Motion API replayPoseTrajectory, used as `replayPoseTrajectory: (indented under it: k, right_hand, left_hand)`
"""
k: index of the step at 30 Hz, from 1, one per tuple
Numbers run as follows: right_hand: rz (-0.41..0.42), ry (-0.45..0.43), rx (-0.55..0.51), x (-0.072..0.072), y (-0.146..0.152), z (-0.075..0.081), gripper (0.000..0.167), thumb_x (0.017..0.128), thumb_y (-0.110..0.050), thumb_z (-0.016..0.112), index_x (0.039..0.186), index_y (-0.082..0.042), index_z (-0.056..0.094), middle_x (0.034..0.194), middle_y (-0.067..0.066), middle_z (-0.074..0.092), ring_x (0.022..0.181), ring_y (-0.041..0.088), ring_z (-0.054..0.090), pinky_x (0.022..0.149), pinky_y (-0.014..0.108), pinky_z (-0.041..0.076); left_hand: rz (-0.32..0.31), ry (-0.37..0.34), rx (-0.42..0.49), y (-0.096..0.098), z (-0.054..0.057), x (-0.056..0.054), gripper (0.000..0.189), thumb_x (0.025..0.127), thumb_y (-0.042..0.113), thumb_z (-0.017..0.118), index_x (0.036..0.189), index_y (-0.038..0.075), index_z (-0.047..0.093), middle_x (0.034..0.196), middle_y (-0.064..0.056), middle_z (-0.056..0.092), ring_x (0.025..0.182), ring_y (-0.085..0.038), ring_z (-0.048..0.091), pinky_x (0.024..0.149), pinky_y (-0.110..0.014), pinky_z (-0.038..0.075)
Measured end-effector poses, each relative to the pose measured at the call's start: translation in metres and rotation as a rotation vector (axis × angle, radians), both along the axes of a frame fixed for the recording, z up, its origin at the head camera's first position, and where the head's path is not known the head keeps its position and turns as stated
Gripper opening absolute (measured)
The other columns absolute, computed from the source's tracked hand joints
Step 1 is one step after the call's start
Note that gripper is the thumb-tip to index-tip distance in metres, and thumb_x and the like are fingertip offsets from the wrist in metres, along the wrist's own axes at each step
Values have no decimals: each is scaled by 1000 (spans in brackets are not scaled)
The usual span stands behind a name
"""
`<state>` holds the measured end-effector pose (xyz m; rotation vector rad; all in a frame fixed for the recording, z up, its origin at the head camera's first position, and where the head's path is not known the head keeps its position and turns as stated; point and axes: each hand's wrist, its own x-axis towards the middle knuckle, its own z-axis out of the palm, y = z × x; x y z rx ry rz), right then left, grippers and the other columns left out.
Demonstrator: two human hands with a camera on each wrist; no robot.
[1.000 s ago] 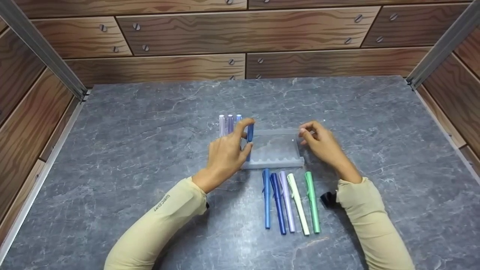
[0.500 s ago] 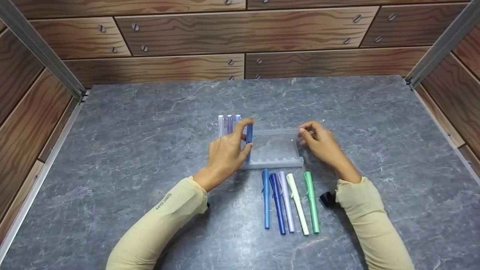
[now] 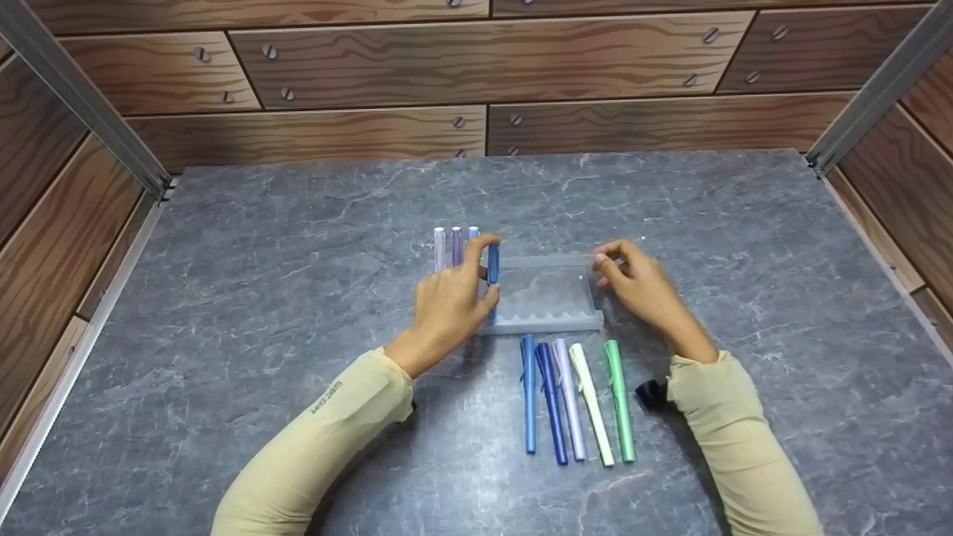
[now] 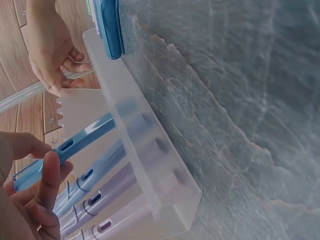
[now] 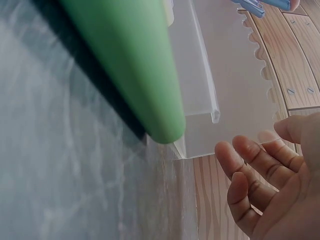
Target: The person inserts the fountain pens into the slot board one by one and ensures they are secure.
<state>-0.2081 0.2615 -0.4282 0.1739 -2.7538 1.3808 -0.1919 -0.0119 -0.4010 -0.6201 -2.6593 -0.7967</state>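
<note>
A translucent pen stand [image 3: 551, 324] with a notched back edge stands mid-table. My left hand [image 3: 447, 301] pinches a blue pen [image 4: 85, 137] between thumb and fingers, its lower end inside the stand's front trough [image 4: 145, 135]. Three other pens lean in the stand beside it: a blue one [image 4: 100, 162], a purple one [image 4: 112, 185] and a pale lilac one [image 4: 122, 217]. At the stand's right side, my right hand [image 3: 633, 283] holds the panel's edge, thumb on one side and fingertips on the other in the right wrist view.
In front of the stand several pens lie side by side: a blue pen [image 3: 529, 394], a dark blue pen [image 3: 552, 406], a lilac pen [image 3: 570, 402], a pale green pen [image 3: 593, 406] and a green pen [image 3: 619, 402]. Wood-patterned panels [image 3: 476, 67] border the grey marbled table [image 3: 298, 223].
The blue pen's top and my left fingers have shifted very slightly left. My right hand and the pens on the table stay put.
</note>
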Motion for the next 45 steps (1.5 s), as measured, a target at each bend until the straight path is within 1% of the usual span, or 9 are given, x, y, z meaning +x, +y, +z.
replayPoseTrajectory:
  k: [5, 9, 14, 18, 24, 29, 36, 41, 45]
  right_hand:
    - [1, -5, -7, 0, -1, -1, 28, 102, -21, 47, 116, 2, 55, 104, 21, 64, 86, 33, 70, 74, 24, 53]
    - [3, -12, -13, 0, -1, 0, 29, 102, -21, 47, 117, 2, 55, 105, 21, 64, 87, 35, 69, 75, 24, 53]
    - [2, -16, -14, 1, 0, 1, 29, 102, -21, 47, 117, 2, 55, 105, 21, 64, 87, 34, 69, 74, 21, 52]
    - [0, -19, -10, 1, -1, 1, 29, 102, -21, 46, 116, 2, 55, 105, 21, 64, 88, 34, 69, 73, 16, 49]
    - [0, -21, -4, 0, 0, 1, 29, 102, -21, 46, 117, 2, 54, 106, 21, 64, 89, 34, 69, 72, 15, 47]
    - [3, -15, -5, 0, 0, 0, 28, 102, -20, 46, 117, 2, 54, 106, 22, 64, 88, 34, 69, 72, 16, 48]
    - [8, -6, -2, 0, 0, 1, 29, 102, -20, 46, 117, 3, 54, 105, 22, 64, 86, 32, 69, 72, 18, 49]
    - [5, -2, 0, 0, 0, 1, 30, 102, -22, 46, 117, 2, 54, 105, 22, 64, 86, 32, 69, 72, 16, 48]
    - [10, -2, -3, 0, 1, 0, 31, 102, -23, 47, 117, 3, 54, 105, 22, 64, 85, 29, 69, 71, 15, 48]
  left_hand:
    - [-1, 4, -6, 0, -1, 0, 56, 85, 19, 68, 132, 24, 39, 95, 0, 76, 52, -18, 61, 42, -26, 37]
    - [-5, 8, -17, 1, -1, 0, 55, 84, 19, 69, 131, 26, 40, 95, 1, 75, 58, -19, 63, 44, -29, 42]
    - [1, 15, -29, 3, -1, 0, 54, 83, 19, 70, 129, 28, 43, 97, 2, 75, 75, -20, 61, 49, -35, 48]
    - [2, 34, -40, 4, 0, -1, 55, 81, 18, 71, 128, 27, 46, 97, 4, 74, 78, -19, 57, 50, -33, 48]
    - [27, 62, -63, 5, 1, -3, 55, 79, 18, 73, 129, 26, 50, 90, 3, 68, 76, -17, 56, 51, -29, 47]
    - [46, 45, -74, 5, 2, -5, 56, 80, 18, 72, 130, 27, 50, 85, 4, 66, 72, -16, 58, 50, -29, 45]
    - [53, 23, -74, 3, 4, -7, 59, 81, 19, 72, 135, 25, 47, 82, 4, 67, 58, -15, 58, 43, -27, 40]
    - [38, 4, -53, 1, 6, -4, 63, 81, 23, 73, 137, 21, 45, 82, 4, 68, 56, -14, 57, 42, -26, 38]
    - [3, -6, -44, 2, 6, 1, 65, 80, 29, 75, 137, 19, 45, 81, 5, 68, 54, -11, 55, 42, -23, 37]
